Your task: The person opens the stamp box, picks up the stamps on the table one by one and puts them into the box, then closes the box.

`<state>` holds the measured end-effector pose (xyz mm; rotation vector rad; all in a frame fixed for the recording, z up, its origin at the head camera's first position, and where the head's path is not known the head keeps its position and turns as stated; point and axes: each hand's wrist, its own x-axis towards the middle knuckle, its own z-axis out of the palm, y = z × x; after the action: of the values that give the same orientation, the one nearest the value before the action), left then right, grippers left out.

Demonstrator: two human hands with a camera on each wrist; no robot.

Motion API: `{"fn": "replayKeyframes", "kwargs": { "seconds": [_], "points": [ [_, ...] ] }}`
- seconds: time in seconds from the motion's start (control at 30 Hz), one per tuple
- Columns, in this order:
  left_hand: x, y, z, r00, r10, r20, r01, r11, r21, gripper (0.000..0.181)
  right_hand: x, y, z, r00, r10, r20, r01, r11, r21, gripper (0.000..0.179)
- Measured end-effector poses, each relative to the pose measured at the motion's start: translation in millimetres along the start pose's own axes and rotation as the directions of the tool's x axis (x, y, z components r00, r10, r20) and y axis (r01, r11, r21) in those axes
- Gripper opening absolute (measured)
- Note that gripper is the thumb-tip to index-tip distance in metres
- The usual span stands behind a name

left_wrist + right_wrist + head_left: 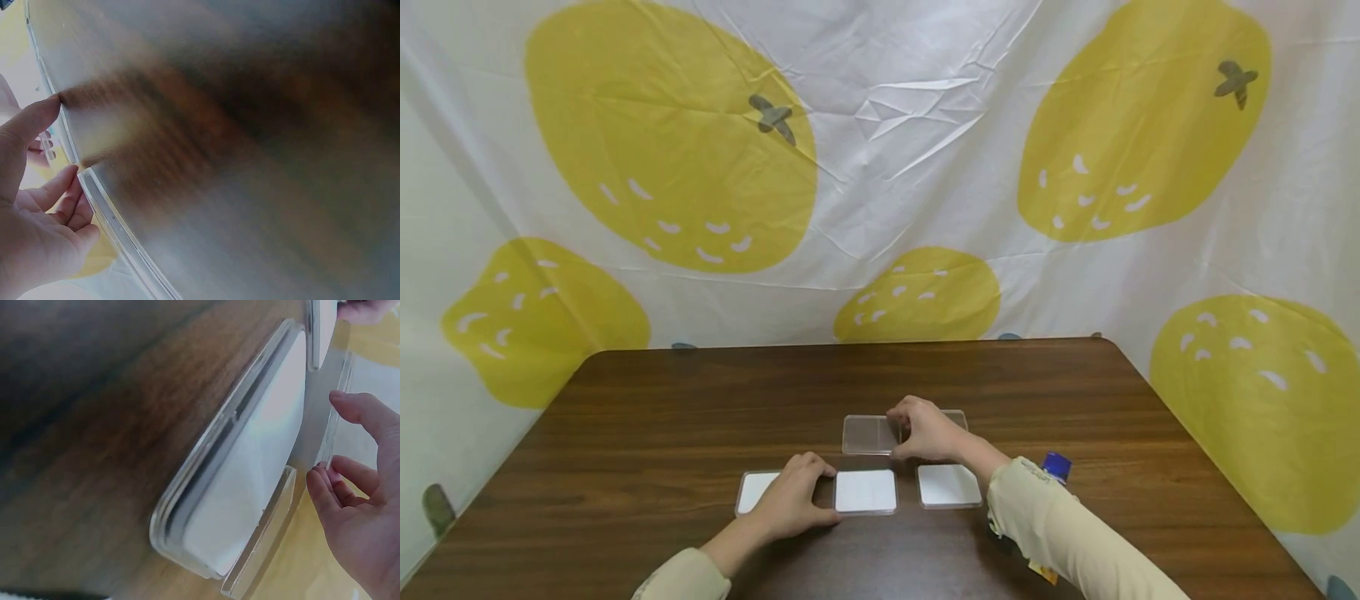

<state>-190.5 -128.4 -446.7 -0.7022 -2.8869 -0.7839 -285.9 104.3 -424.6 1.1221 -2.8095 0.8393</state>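
Note:
Three clear plastic cases with white tops stand in a row: a left case partly behind my left hand, a middle case and a right case. My left hand holds the left end of the middle case, thumb at its front edge and fingertips at its back corner. Behind the row, my right hand grips the right end of a clear plastic lid between thumb and fingers. A second clear lid lies behind the right case, mostly hidden by the right hand in the head view.
Everything lies on a brown wood-grain table. A blue-capped object is mostly hidden beneath the right sleeve, with a yellow piece showing below it. A white curtain with yellow lemons hangs behind the table.

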Motion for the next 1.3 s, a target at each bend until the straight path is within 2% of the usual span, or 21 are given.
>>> {"fn": "replayKeyframes", "kwargs": {
  "seconds": [0.37,0.8,1.3],
  "points": [
    [-0.2,-1.0,0.3,1.000,-0.005,0.000,0.005,1.000,0.004,0.050,10.5,7.1,8.5,0.999,0.032,-0.002,-0.032,0.999,-0.009,0.055],
    [-1.2,1.0,-0.5,1.000,-0.017,0.010,0.017,1.000,-0.009,0.050,17.3,6.5,11.3,1.000,0.008,0.026,-0.007,1.000,-0.030,0.053],
    [0.6,-1.0,0.9,1.000,-0.011,0.006,0.011,1.000,-0.003,0.049,14.6,5.4,10.6,0.999,0.022,0.023,-0.022,1.000,0.005,0.057]
  ]
}}
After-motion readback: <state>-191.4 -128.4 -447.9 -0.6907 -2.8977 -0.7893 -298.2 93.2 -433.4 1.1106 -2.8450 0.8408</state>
